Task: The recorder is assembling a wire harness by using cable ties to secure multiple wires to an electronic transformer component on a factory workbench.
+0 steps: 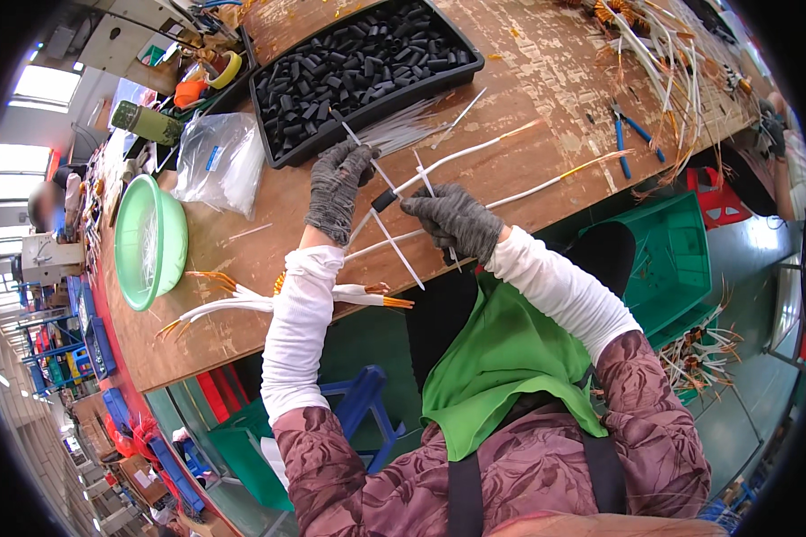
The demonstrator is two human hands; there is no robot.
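Observation:
My left hand [338,186], in a grey glove, is closed with its fingertips pinching a long white cable tie [398,247] that slants down past a short black sleeve [384,200]. This sleeve sits around a white wire [452,159] with a bare copper end. My gloved right hand [457,220] is closed just right of the sleeve, and a second white cable tie [424,172] crosses its fingertips. Below them a second white wire [546,185] runs across the table edge. White leads with orange ends [233,304] lie beside my left forearm.
A black tray [261,103] of short black sleeves stands at the back, with loose cable ties [403,130] before it. Left are a plastic bag [219,161] and green basin [175,234]. Blue-handled pliers [622,148] and wired coils [658,54] lie right. A green crate [681,259] stands below.

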